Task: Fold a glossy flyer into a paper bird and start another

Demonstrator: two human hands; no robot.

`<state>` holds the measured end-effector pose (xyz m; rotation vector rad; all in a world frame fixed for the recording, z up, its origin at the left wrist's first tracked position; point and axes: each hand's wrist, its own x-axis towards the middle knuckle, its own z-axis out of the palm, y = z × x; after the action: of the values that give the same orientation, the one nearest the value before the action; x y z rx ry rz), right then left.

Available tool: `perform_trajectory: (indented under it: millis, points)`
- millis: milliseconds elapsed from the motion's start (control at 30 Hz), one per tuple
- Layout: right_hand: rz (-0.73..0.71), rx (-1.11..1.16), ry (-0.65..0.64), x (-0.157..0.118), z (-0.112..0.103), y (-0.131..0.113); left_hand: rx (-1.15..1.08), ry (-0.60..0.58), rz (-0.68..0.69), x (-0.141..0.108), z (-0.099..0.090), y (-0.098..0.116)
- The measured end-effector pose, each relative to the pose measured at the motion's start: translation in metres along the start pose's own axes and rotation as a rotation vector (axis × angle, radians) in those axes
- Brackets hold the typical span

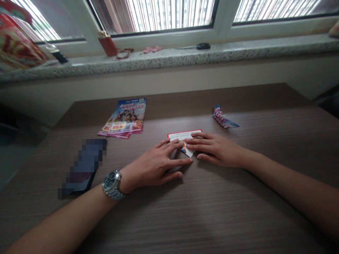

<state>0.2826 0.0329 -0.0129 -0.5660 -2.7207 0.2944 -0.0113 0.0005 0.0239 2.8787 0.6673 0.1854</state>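
On the wooden table lies a small piece of folded paper (188,151), white with a red edge and coloured print. Its lower part narrows to a point toward me. My left hand (156,162) rests its fingertips on the paper's left side, fingers spread, thumb apart. From the other side my right hand (215,150) lays its outstretched fingers over the paper's right part. Both hands press flat rather than grip, and they cover much of the sheet. A metal watch (113,184) is on my left wrist.
A stack of printed flyers (127,118) lies back left. A folded paper figure (221,117) stands back right. A phone-like dark object (84,167), pixelated, lies left of my forearm. Behind the table (169,215), the stone windowsill (164,56) holds a red box (107,44) and a black-handled tool (203,46).
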Motion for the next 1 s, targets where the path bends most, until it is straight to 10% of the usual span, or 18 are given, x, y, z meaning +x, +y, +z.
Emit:
perform_trajectory:
  millis: [1000]
  points:
    - [0.154, 0.255, 0.031, 0.0, -0.007, -0.004, 0.05, 0.028, -0.124, 0.003, 0.005, 0.009]
